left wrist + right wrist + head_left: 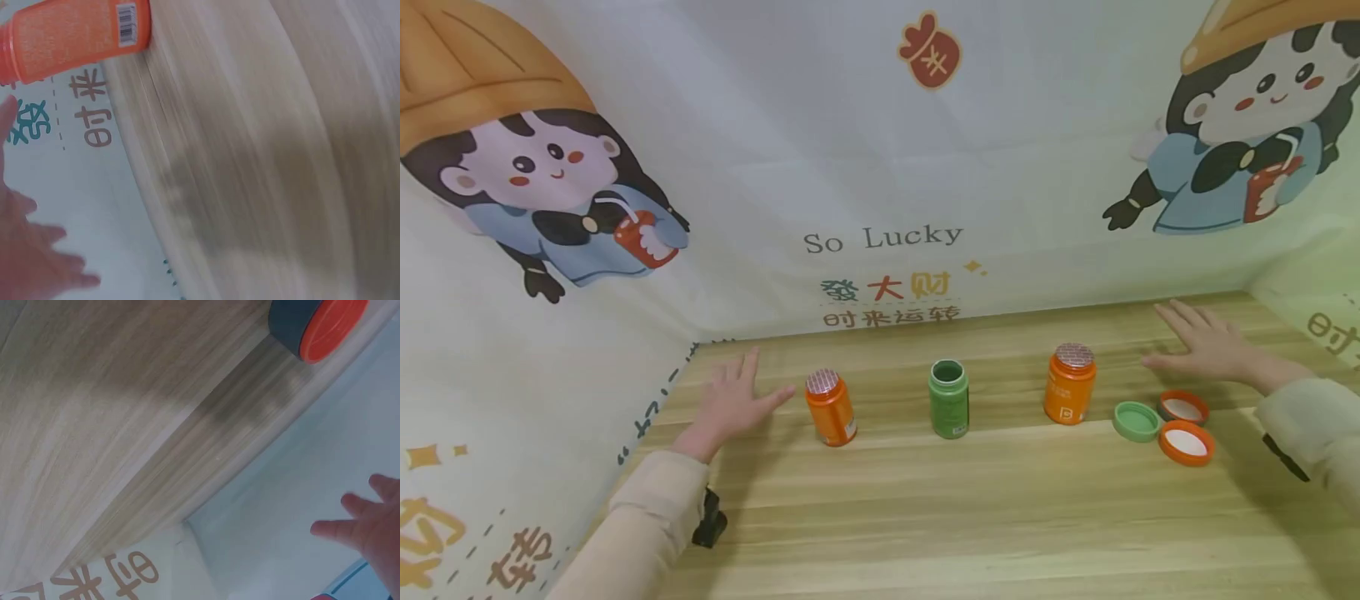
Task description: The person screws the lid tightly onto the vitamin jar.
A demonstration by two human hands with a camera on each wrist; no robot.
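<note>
In the head view my left hand (730, 404) hovers with fingers spread, its thumb pointing toward an orange bottle (831, 410) with a patterned seal on its mouth. A green bottle (950, 400) with an uncovered mouth stands in the middle. Further right is a second orange bottle (1070, 387), also sealed across the top. Spread and holding nothing, my right hand (1213, 346) is above the table beyond three lids. Those are a green lid (1137, 422), an orange-rimmed dark lid (1183, 408) and an orange lid (1186, 442), lying close together with their insides up.
The wooden table (925, 517) meets a printed white cloth (1030, 208) at the back, and the cloth also rises along both sides. A black wrist device (709, 518) shows under the left sleeve.
</note>
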